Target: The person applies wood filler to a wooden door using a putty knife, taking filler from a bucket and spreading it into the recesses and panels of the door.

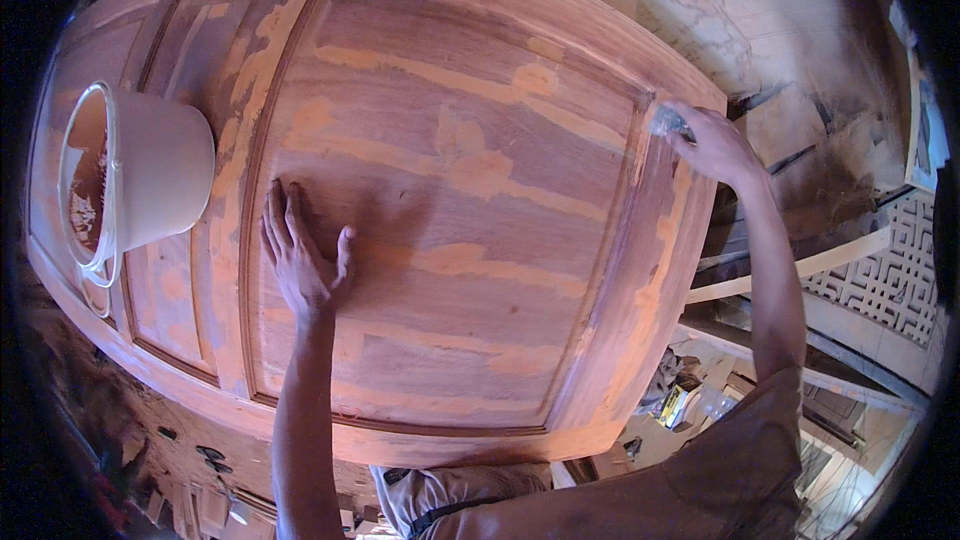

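A large reddish-brown wooden door panel (pixel 390 210) lies in front of me, with raised mouldings and patches of orange filler. My left hand (pixel 305 260) rests flat on its broad centre field, fingers spread, holding nothing. Up at the far right corner of that field, my right hand (pixel 718 145) is closed around a small grey piece (pixel 668 121). Blur hides exactly what this piece is; it touches or nearly touches the moulding.
A white bucket (pixel 165 165) with reddish-brown stuff inside lies tilted on the door's left part. Beyond the right edge are wooden strips (pixel 790 265) and a patterned lattice panel (pixel 880 260). Pliers-like dark tools (pixel 213 458) lie on the floor at lower left.
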### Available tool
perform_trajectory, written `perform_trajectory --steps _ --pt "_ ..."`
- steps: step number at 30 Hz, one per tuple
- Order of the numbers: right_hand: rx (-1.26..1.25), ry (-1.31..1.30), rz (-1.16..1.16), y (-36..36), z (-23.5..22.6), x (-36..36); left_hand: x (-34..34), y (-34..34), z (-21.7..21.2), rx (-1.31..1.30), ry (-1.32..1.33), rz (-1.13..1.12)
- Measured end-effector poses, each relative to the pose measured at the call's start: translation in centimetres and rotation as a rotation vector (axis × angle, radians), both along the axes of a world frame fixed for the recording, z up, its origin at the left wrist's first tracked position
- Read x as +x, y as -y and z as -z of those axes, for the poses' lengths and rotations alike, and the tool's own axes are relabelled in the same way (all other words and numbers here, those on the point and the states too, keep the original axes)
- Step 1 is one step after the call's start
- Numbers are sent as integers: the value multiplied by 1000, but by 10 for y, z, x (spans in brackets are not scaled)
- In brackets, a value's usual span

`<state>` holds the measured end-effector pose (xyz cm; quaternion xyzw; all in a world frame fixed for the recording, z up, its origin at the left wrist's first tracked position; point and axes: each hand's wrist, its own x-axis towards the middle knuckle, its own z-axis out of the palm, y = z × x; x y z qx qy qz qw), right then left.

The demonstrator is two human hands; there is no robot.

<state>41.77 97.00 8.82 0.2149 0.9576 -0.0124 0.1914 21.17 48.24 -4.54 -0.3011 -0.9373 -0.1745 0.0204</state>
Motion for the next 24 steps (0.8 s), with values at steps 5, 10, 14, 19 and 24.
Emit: perform_trajectory --steps 5,10,14,19,24 --pt "-933 -1009 929 125 26 38 8 5 3 72 -33 28" --pt "-1271 -1439 1356 288 98 35 92 -58 -65 387 492 413" --pt "-1430 -1488 1477 298 80 14 138 -124 -78 188 553 618" --pt "-1197 -1438 1266 251 69 25 115 -180 -78 80 587 680" --pt "-102 -560 352 200 24 66 78 -203 -91 -4 285 924"
